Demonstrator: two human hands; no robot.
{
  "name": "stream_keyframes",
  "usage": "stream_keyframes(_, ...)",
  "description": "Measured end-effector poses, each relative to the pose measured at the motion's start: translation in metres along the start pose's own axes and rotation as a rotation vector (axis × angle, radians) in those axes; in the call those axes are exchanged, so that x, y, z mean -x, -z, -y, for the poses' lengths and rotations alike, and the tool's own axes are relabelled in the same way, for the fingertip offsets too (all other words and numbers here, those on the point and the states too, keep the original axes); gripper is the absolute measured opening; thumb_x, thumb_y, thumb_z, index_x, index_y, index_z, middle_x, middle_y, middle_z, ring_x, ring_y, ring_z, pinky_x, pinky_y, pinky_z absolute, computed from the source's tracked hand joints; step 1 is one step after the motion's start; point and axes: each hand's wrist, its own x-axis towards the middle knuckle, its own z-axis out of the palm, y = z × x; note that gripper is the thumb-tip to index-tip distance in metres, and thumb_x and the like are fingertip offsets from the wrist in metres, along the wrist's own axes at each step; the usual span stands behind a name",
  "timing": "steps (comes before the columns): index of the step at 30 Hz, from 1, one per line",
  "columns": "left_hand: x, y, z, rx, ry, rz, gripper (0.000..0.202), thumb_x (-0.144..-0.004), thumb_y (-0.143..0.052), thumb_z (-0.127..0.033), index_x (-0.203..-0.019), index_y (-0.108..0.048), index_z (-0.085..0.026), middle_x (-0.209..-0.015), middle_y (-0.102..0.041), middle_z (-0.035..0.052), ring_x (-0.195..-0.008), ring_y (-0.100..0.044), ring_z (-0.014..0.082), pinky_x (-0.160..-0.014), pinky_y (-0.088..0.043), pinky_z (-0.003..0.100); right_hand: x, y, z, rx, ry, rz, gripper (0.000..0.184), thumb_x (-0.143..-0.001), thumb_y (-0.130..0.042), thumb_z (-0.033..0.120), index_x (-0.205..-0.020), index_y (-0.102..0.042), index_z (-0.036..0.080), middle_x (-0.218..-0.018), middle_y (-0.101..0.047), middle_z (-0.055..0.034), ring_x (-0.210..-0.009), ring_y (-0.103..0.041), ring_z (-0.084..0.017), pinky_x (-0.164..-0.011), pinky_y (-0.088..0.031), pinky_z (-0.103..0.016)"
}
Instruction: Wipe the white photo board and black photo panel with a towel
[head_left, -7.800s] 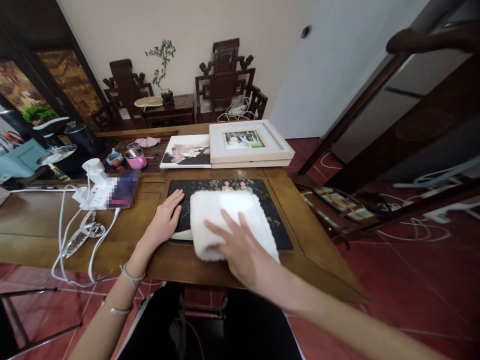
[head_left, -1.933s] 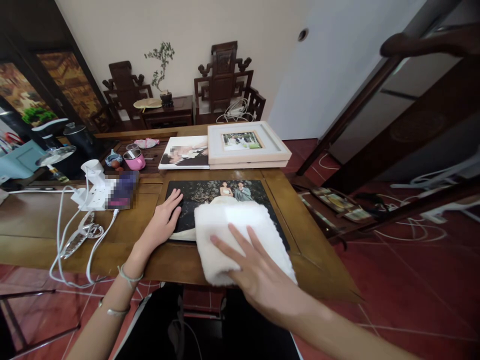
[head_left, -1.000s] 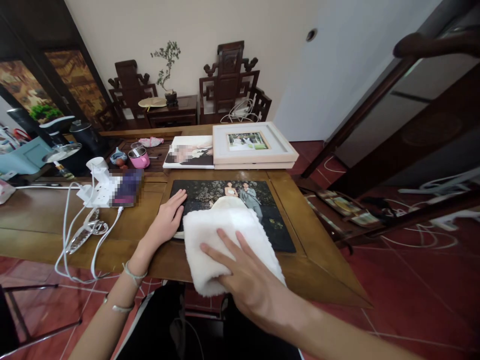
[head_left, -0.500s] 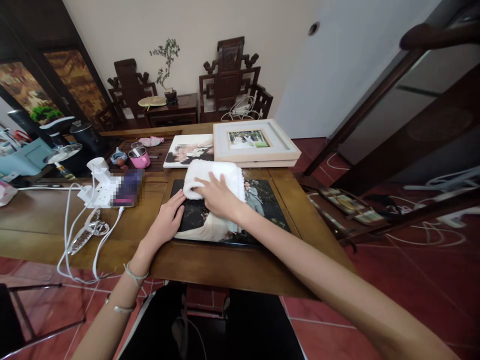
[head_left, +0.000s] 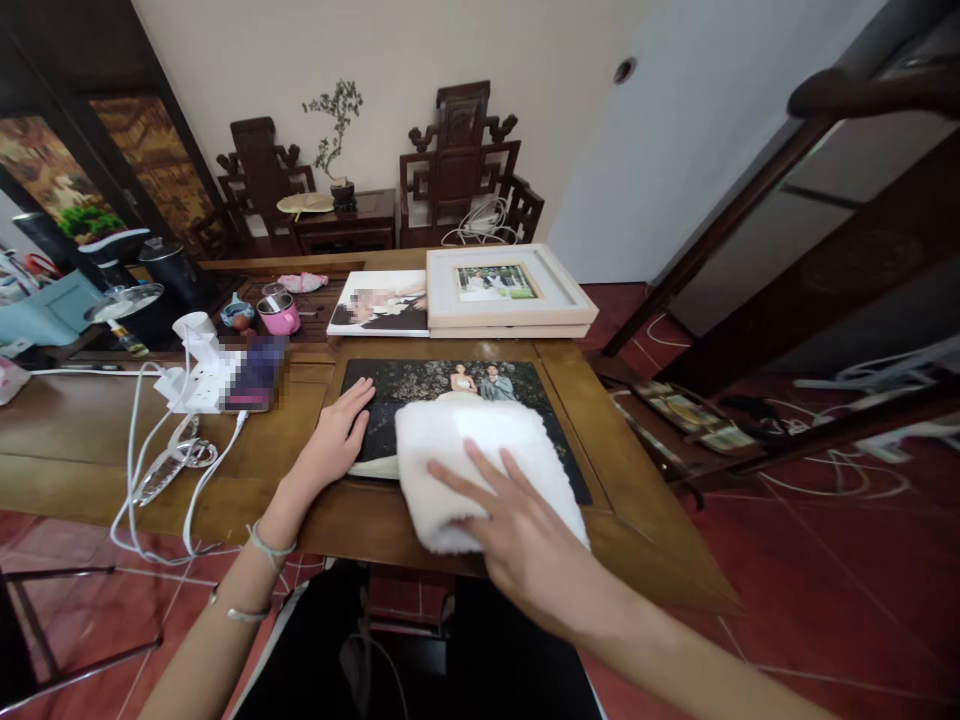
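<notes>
A dark wedding photo panel [head_left: 401, 385] lies flat on the wooden table near its front edge. My left hand [head_left: 339, 428] rests flat on the panel's left edge, fingers stretched out. With my right hand [head_left: 521, 525] I hold a folded white towel [head_left: 469, 435]; the fingers are spread over its top and the thumb is tucked at its near fold. The towel covers the lower right of the panel and reaches past its near edge, hiding part of the picture. Two figures show above the towel.
Behind the panel lie a white photo board [head_left: 382, 310] and a pale box frame [head_left: 517, 325]. To the left are a white power strip [head_left: 206, 385] with cables, a hair clip [head_left: 169, 465], a pink cup [head_left: 279, 315] and a black kettle [head_left: 169, 270]. The table [head_left: 637, 510] ends at the right.
My right hand has brought the towel from the panel's upper middle toward me and to the right, uncovering the two figures' upper parts. My left hand has stayed in place.
</notes>
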Motion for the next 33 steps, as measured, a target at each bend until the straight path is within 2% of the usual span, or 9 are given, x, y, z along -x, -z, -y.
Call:
stream_keyframes(6,0.0,0.0,-0.002,0.048,0.006,-0.056,0.043,-0.093,-0.039,-0.028,-0.131,-0.054,-0.012,-0.141,-0.05,0.0136,-0.136,-0.041,0.0244,-0.114,-0.03,0.047,-0.068,0.006,-0.032,0.167,-0.304,-0.001,0.059,-0.071,-0.046,-0.003,-0.124,-0.062,0.017,-0.148,-0.041,-0.0083,-0.135,-0.025,-0.05,-0.101,-0.027,-0.073)
stream_keyframes(8,0.001,0.003,-0.004,0.113,0.028,-0.12,0.044,-0.094,-0.039,-0.031,-0.132,-0.053,-0.012,-0.141,-0.05,0.0133,-0.135,-0.042,0.0234,-0.114,-0.03,0.044,-0.088,0.004,-0.026,0.166,-0.307,0.027,0.057,-0.074,-0.048,0.0,-0.127,-0.06,0.018,-0.149,-0.039,-0.0086,-0.134,-0.025,-0.052,-0.1,-0.026,-0.074)
stream_keyframes(10,0.002,0.006,-0.008,0.203,0.063,-0.213,0.046,-0.096,-0.037,-0.034,-0.133,-0.052,-0.012,-0.14,-0.051,0.0124,-0.134,-0.043,0.0218,-0.114,-0.031,0.041,-0.098,0.001,-0.012,0.156,-0.212,0.013,0.053,-0.079,-0.047,0.002,-0.127,-0.06,0.018,-0.15,-0.038,-0.0082,-0.135,-0.023,-0.05,-0.103,-0.022,-0.073)
stream_keyframes(15,0.004,0.012,-0.013,0.294,0.105,-0.332,0.051,-0.099,-0.028,-0.039,-0.134,-0.05,-0.011,-0.141,-0.051,0.011,-0.134,-0.043,0.021,-0.114,-0.03,0.038,-0.087,-0.003,0.019,0.068,0.171,0.042,0.042,-0.083,-0.042,0.004,-0.111,-0.069,0.019,-0.149,-0.04,-0.0034,-0.137,-0.022,-0.046,-0.106,-0.02,-0.072)
stream_keyframes(18,0.004,0.01,-0.012,0.237,0.095,-0.311,0.052,-0.099,-0.025,-0.039,-0.135,-0.049,-0.01,-0.141,-0.05,0.012,-0.135,-0.042,0.0208,-0.115,-0.029,0.039,-0.06,-0.004,0.019,-0.014,0.245,0.13,0.04,-0.078,-0.046,0.004,-0.103,-0.071,0.021,-0.149,-0.041,0.0009,-0.138,-0.021,-0.045,-0.106,-0.02,-0.073)
stream_keyframes(23,0.003,0.002,-0.006,0.022,0.025,-0.083,0.05,-0.093,-0.043,-0.038,-0.133,-0.052,-0.009,-0.146,-0.042,0.015,-0.137,-0.038,0.025,-0.115,-0.029,0.044,-0.007,0.0,-0.009,-0.07,0.147,0.02,0.053,-0.064,-0.04,-0.005,-0.095,-0.073,0.022,-0.148,-0.041,0.0017,-0.141,-0.017,-0.036,-0.111,-0.018,-0.067)
stream_keyframes(26,0.002,0.0,-0.005,-0.033,-0.005,0.0,0.048,-0.093,-0.043,-0.033,-0.129,-0.054,-0.004,-0.144,-0.044,0.0177,-0.138,-0.036,0.0254,-0.115,-0.03,0.045,0.007,0.005,-0.036,-0.05,0.021,-0.04,0.063,-0.055,-0.036,-0.008,-0.096,-0.073,0.023,-0.145,-0.045,-0.0005,-0.141,-0.019,-0.033,-0.111,-0.02,-0.064)
stream_keyframes(29,0.002,0.0,-0.005,-0.036,-0.019,-0.02,0.048,-0.092,-0.043,-0.031,-0.13,-0.053,-0.002,-0.142,-0.046,0.019,-0.137,-0.038,0.0251,-0.114,-0.031,0.044,-0.004,0.011,-0.062,-0.038,-0.123,-0.072,0.065,-0.058,-0.036,-0.007,-0.107,-0.071,0.018,-0.142,-0.049,-0.0065,-0.14,-0.022,-0.036,-0.109,-0.023,-0.066)
stream_keyframes(33,0.002,0.0,-0.005,-0.024,-0.025,-0.066,0.046,-0.09,-0.048,-0.031,-0.129,-0.055,-0.006,-0.141,-0.048,0.0175,-0.134,-0.043,0.0264,-0.112,-0.035,0.046,-0.06,0.021,-0.075,-0.106,-0.257,-0.075,0.062,-0.067,-0.037,-0.003,-0.119,-0.065,0.017,-0.128,-0.062,-0.0103,-0.134,-0.037,-0.036,-0.105,-0.032,-0.062)
